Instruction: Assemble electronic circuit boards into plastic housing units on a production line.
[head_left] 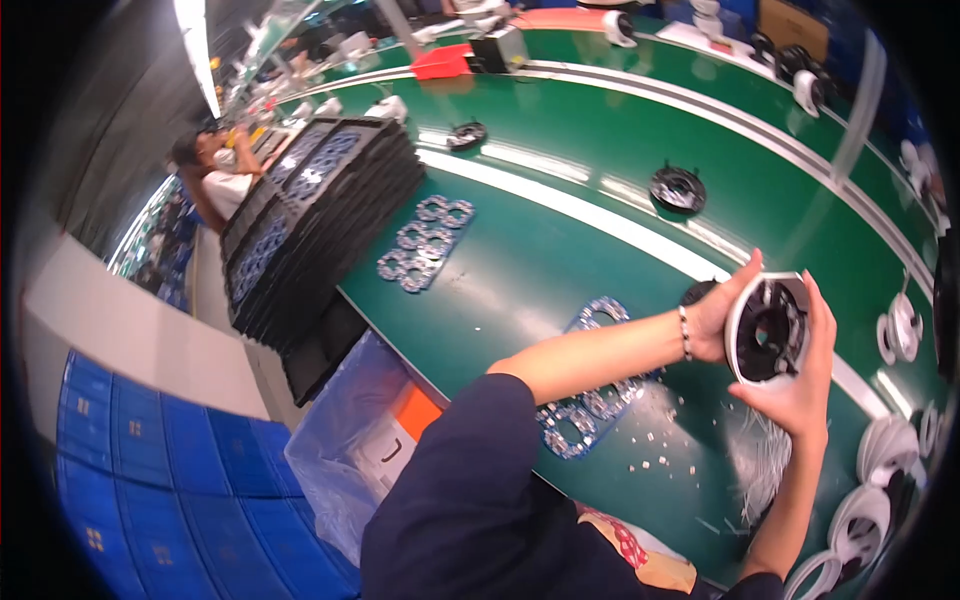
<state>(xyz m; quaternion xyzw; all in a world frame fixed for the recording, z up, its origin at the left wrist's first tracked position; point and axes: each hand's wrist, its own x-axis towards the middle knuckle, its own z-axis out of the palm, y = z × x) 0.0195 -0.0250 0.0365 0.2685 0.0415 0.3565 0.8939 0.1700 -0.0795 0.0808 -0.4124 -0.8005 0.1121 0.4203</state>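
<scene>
Between my two hands, a white round housing [768,378] with a black inner part is held up over the right part of the table. My left hand [712,322] grips its left side, thumb along the upper edge. My right hand [808,395] wraps its right side and lower rim. A black round part [698,290] is partly hidden behind my left hand. Under my left forearm lies a panel of blue ring-shaped circuit boards [568,432], partly covered by the arm. Small white bits [650,463] and a bundle of thin white strands [764,470] lie below my hands.
Black round parts [678,190] sit on the green conveyor [560,125]. Another circuit-board panel [428,243] lies left, near stacked black trays [330,215]. White rings [860,525] line the right edge. A plastic-lined bin [335,440] and blue boxes [150,430] stand lower left. A person [225,180] sits beyond.
</scene>
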